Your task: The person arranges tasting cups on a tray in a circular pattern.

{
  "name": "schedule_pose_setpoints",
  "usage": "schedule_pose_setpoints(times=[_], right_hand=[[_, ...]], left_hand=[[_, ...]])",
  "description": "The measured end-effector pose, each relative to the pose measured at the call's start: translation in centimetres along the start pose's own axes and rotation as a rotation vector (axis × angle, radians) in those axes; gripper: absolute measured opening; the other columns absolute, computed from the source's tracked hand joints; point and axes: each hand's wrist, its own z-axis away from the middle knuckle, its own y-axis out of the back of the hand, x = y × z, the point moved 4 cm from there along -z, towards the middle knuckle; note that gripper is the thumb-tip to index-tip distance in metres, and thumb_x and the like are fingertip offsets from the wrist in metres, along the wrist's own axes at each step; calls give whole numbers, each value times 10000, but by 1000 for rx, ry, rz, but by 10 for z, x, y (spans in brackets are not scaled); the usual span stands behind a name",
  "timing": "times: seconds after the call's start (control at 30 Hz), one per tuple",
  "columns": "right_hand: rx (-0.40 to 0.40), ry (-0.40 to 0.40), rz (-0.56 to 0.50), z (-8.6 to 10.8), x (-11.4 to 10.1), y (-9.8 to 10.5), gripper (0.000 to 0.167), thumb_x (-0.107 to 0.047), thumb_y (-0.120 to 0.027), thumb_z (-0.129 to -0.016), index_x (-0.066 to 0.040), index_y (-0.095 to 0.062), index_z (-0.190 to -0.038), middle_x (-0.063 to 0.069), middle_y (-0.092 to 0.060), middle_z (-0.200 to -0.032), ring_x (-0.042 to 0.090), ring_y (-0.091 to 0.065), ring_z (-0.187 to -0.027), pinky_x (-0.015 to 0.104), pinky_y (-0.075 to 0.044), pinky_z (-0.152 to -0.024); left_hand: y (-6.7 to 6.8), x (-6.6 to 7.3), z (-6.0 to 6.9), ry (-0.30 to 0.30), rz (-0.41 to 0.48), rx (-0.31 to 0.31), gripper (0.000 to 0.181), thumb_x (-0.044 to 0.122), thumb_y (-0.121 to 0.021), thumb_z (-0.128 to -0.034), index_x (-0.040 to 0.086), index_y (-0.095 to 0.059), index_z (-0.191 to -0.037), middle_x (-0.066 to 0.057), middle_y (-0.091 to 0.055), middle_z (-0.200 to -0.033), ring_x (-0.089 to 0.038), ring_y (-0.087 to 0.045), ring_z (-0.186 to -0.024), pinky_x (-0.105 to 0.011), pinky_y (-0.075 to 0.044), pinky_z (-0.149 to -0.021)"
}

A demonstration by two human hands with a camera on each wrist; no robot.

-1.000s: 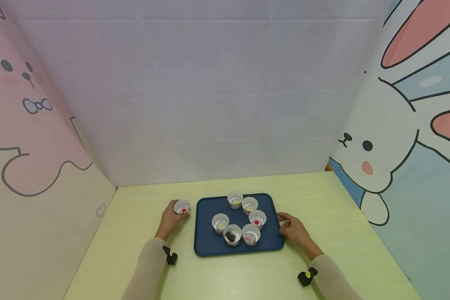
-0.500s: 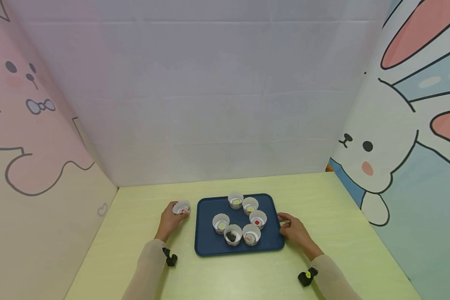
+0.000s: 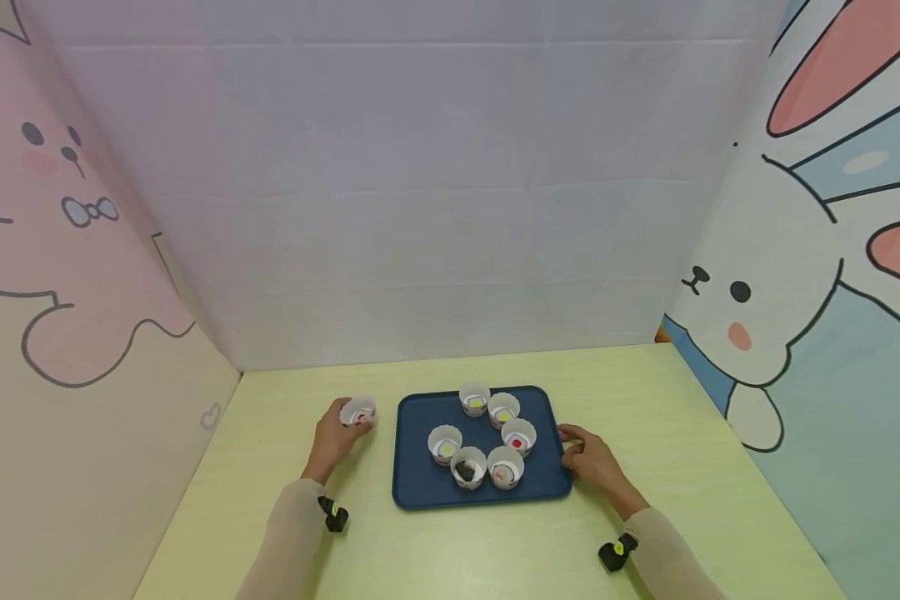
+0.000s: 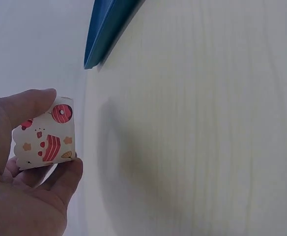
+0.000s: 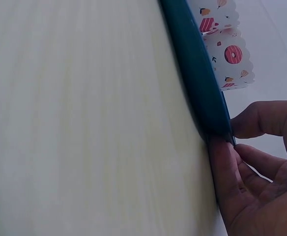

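Observation:
My left hand (image 3: 337, 437) pinches a paper baking cup (image 3: 357, 410) between thumb and fingers, left of the tray. Something red shows inside it. The left wrist view shows its scalloped rim and printed cakes and doughnuts (image 4: 47, 132), held off the table with a shadow below. On the right, my right hand (image 3: 594, 463) grips the right rim of the dark blue tray (image 3: 408, 492), thumb above and fingers at its outer side, as the right wrist view shows. Several similar baking cups (image 3: 504, 468) stand on the tray with small pieces inside: yellow, red, dark and pale.
The tray lies flat on a pale yellow-green table (image 3: 450, 558). A white sheet (image 3: 450, 208) closes off the back. Printed side panels stand left and right, with a bear-like figure (image 3: 67, 250) and a rabbit (image 3: 765, 292).
My left hand has drifted slightly left with the baking cup, away from the tray. The right hand keeps its grip on the tray rim. The head view has shifted a little.

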Motion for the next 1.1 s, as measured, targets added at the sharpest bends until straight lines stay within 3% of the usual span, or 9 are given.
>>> schedule_pose_setpoints(times=[0.3,0.57,0.87,1.1], right_hand=[[2,4,3,0,0,1,650,75,-595,-744,-8,-516,-1383,189,-597,-1227,175,-558,-782,287,-466,-600],[6,11,25,2,-2,0,641,72,-598,-747,-4,-518,-1379,189,-600,-1221,168,-552,-783,290,-458,-601],[7,6,25,1,-2,0,641,74,-593,-749,-14,-520,-1379,182,-597,-1222,169,-546,-785,289,-452,-593],[3,10,6,0,1,-1,634,78,-589,-755,-13,-522,-1378,185,-591,-1224,165,-550,-773,293,-469,-587]], left_hand=[[7,16,1,-32,10,-1,625,230,-761,-830,19,-482,-1349,-215,-615,-1230,-325,-592,-1066,-448,-495,-862],[9,41,3,-85,44,-18,628,239,-780,-813,35,-506,-1340,-199,-626,-1232,-326,-606,-1079,-459,-510,-865],[4,69,9,-148,93,-59,639,205,-777,-819,70,-487,-1372,-190,-616,-1250,-337,-630,-1106,-420,-548,-829],[-9,80,12,-156,121,-71,626,202,-779,-814,96,-496,-1362,-169,-613,-1260,-326,-628,-1113,-441,-550,-866]])
